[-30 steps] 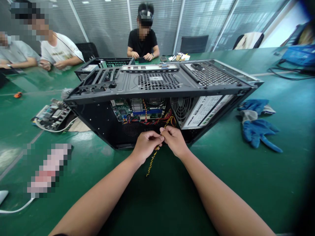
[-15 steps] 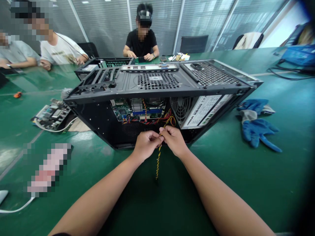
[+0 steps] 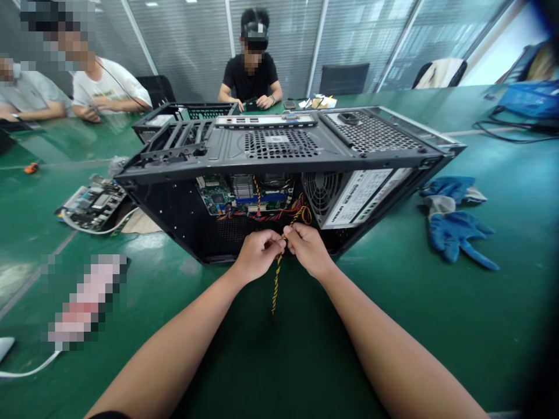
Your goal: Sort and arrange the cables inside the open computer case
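A twisted yellow-and-black cable (image 3: 275, 285) runs out of the open computer case (image 3: 279, 164) and hangs down in front of it. My left hand (image 3: 261, 254) pinches this cable between thumb and fingers. Just to its right, my right hand (image 3: 307, 247) is closed on the same cable, slightly higher up. Inside the case show a green motherboard (image 3: 218, 201), a bundle of coloured wires (image 3: 301, 213) and a power supply (image 3: 364, 198) with a fan grille. The cable's lower end is dark and hard to make out.
Blue work gloves (image 3: 458, 230) lie right of the case. A loose circuit board (image 3: 96, 203) and a blurred pink object (image 3: 89, 299) with a white cord lie left. Behind stands a second case frame (image 3: 192, 108). Several people sit across the green table (image 3: 489, 331).
The hanging end of the cable has swung a little left, and my left hand has shifted slightly left. Both hands still grip the cable. The case has stayed in place.
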The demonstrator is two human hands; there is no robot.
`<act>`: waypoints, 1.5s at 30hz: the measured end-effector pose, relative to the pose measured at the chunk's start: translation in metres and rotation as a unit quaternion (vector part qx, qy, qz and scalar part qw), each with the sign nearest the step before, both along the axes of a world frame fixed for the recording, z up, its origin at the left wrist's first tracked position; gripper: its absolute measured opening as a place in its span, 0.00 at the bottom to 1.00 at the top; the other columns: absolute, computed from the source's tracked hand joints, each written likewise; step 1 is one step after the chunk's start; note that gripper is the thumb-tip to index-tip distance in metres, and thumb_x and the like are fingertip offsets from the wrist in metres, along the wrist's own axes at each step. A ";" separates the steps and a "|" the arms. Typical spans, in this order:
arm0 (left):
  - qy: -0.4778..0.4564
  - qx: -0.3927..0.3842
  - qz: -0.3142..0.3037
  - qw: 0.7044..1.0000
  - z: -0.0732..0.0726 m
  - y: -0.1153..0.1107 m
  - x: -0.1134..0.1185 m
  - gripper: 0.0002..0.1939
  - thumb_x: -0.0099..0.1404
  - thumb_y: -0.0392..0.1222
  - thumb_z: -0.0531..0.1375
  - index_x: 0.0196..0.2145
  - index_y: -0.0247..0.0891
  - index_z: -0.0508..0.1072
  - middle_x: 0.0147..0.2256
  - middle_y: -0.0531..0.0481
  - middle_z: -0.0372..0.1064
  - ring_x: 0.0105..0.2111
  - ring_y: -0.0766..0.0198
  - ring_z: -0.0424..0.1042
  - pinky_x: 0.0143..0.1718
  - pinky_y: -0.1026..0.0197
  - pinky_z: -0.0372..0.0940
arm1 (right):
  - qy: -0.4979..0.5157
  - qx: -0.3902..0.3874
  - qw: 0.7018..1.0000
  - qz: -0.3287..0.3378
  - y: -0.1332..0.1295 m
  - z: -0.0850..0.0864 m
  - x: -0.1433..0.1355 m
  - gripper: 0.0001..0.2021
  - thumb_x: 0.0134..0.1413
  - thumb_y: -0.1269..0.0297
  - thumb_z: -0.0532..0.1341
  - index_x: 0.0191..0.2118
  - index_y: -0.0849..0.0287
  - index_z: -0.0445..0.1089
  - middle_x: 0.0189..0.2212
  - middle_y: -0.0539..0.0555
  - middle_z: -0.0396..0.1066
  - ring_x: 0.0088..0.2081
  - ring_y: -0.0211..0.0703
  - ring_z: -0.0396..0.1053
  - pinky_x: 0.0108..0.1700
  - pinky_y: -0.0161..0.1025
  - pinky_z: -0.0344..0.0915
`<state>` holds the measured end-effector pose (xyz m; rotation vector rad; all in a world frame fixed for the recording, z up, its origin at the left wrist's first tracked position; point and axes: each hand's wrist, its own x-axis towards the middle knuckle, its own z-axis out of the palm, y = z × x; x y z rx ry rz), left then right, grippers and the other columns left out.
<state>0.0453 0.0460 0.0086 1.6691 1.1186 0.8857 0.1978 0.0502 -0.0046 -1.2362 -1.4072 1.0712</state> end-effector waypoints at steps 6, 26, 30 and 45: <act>0.013 0.018 0.030 0.999 0.003 0.000 0.000 0.07 0.59 0.42 0.62 0.28 0.36 0.75 0.24 0.51 0.73 0.23 0.67 0.68 0.27 0.65 0.60 | -0.014 0.017 0.999 -0.041 0.000 -0.003 -0.001 0.23 0.56 0.46 0.58 0.20 0.56 0.55 0.14 0.45 0.56 0.18 0.34 0.54 0.22 0.35 0.51; -0.021 -0.016 0.018 0.999 -0.008 0.007 -0.005 0.10 0.59 0.43 0.63 0.26 0.34 0.74 0.21 0.51 0.70 0.20 0.69 0.66 0.24 0.65 0.61 | -0.042 -0.005 0.997 -0.058 0.000 0.004 -0.005 0.20 0.54 0.51 0.59 0.18 0.56 0.59 0.12 0.46 0.60 0.17 0.35 0.57 0.23 0.35 0.54; -0.001 0.000 0.007 1.000 -0.009 0.008 -0.005 0.09 0.60 0.42 0.60 0.27 0.34 0.74 0.23 0.51 0.72 0.21 0.68 0.68 0.26 0.65 0.63 | -0.042 -0.014 0.998 -0.045 0.001 0.004 -0.006 0.19 0.55 0.52 0.58 0.19 0.56 0.59 0.13 0.46 0.60 0.16 0.34 0.57 0.22 0.35 0.53; -0.030 -0.014 0.005 0.999 -0.010 0.012 -0.008 0.09 0.60 0.43 0.60 0.28 0.35 0.73 0.25 0.49 0.73 0.23 0.67 0.69 0.28 0.63 0.65 | -0.083 -0.005 0.990 -0.117 0.002 0.000 -0.014 0.22 0.53 0.48 0.60 0.17 0.56 0.60 0.12 0.46 0.60 0.17 0.36 0.58 0.24 0.36 0.55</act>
